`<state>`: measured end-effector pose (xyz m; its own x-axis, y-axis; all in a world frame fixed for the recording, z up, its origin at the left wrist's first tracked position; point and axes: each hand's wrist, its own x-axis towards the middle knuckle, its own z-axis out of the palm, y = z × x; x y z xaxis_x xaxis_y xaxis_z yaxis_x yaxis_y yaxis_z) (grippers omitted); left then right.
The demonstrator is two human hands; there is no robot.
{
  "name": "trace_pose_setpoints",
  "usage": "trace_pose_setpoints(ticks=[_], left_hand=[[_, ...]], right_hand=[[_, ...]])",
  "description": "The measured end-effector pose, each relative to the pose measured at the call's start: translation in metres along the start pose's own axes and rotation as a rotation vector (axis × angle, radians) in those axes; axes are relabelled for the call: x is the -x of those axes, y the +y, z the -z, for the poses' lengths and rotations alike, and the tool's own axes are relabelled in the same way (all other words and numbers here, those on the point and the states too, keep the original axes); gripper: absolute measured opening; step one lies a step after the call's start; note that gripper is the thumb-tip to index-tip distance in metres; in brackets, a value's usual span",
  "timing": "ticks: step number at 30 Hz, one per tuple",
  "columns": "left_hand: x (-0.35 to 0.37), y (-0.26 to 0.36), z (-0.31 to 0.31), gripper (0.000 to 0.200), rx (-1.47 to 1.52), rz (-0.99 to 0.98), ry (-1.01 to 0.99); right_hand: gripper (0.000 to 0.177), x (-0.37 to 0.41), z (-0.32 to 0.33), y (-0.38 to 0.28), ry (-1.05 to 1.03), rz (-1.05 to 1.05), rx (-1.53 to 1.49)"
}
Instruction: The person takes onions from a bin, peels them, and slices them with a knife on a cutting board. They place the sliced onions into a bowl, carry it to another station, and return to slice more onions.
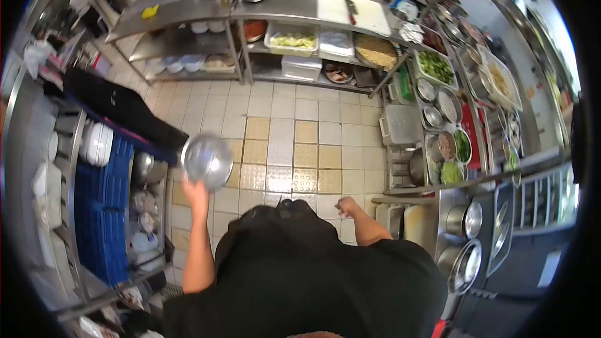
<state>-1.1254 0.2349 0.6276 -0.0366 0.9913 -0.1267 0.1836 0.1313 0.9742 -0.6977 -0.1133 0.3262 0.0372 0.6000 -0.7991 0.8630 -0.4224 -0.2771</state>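
Observation:
A round metal bowl (208,161) is held out over the tiled floor at the left of the head view. My left hand (195,189) grips its lower left rim. On the other side of my body, my right hand (345,206) hangs over the floor near the right-hand shelving, with its fingers curled in. Whether it holds anything small is too hard to make out. No object touches it visibly.
Ahead is a steel counter (282,6) with a white cutting board (369,15) and a knife (350,11). Food trays line the right shelves. Blue crates (103,238) stand at left, beside a person in dark clothes (119,103). Others are behind the counter.

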Motion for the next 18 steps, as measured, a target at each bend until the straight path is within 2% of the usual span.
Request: trace_pose_setpoints(ticks=[1,2,3,4,5,8,11,12,13,16,18], left_hand=[[-0.007,0.025,-0.029,0.06,0.046,-0.11,-0.027],[-0.04,0.008,-0.049,0.06,-0.014,-0.282,-0.106],[-0.037,0.052,-0.078,0.059,0.1,-0.1,-0.104],[-0.06,0.051,-0.1,0.059,0.061,-0.273,-0.157],[-0.069,0.061,-0.121,0.06,0.184,-0.201,-0.227],[-0.082,0.1,-0.171,0.061,0.209,-0.081,-0.346],[-0.116,0.095,-0.223,0.065,0.121,-0.084,-0.406],[-0.125,0.096,-0.241,0.066,0.076,-0.083,-0.44],[-0.129,0.108,-0.258,0.067,0.004,0.013,-0.44],[-0.177,0.075,-0.318,0.067,-0.229,-0.297,-0.626],[-0.193,0.102,-0.354,0.067,-0.352,-0.434,-0.803]], right_hand=[[0.043,-0.013,0.012,0.013,0.131,0.119,0.186],[0.041,0.005,0.043,-0.008,0.239,-0.099,-0.49],[0.04,0.032,0.097,-0.052,0.349,-0.341,-1.166],[0.04,0.027,0.124,-0.061,0.448,-0.219,-1.132],[0.04,0.022,0.148,-0.066,0.55,-0.101,-1.098],[0.033,0.031,0.224,-0.108,0.774,0.084,-1.122],[0.024,0.041,0.296,-0.155,1.07,0.248,-1.026],[0.021,0.057,0.33,-0.171,1.162,0.305,-0.849],[0.017,0.068,0.363,-0.186,1.239,0.35,-0.669],[0.02,0.044,0.454,-0.21,1.38,0.474,-0.295],[0.021,0.009,0.499,-0.2,1.372,0.404,-0.054]])
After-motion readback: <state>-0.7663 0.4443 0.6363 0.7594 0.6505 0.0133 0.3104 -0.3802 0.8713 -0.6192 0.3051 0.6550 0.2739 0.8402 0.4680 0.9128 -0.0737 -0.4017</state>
